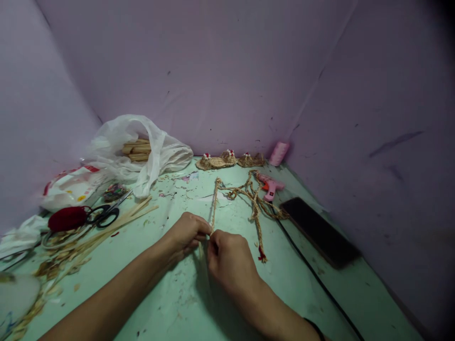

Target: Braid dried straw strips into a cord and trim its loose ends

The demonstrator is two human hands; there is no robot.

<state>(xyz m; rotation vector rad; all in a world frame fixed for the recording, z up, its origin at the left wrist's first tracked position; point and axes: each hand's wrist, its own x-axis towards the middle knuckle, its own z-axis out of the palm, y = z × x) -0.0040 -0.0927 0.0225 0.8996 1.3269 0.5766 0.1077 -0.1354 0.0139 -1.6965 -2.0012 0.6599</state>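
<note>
My left hand [186, 233] and my right hand [232, 255] meet near the middle of the table, fingertips pinched together on the near end of a thin tan braid [215, 204]. From there the braid runs straight away from me to a bend, then joins a loose tangle of braided cord [254, 199] at the right. One cord end there is bound with red thread [262, 255]. Below my fingers hang pale loose strands, partly hidden by my hands. What exactly lies inside my right fingers is hidden.
A pink glue gun [270, 186] with a black cable and a dark phone [320, 232] lie right. Small woven slippers [216, 162] and a pink roll [279, 153] stand by the wall. Scissors [103, 215], red yarn [67, 219], straw strips [124, 218] and a plastic bag [159, 147] are left.
</note>
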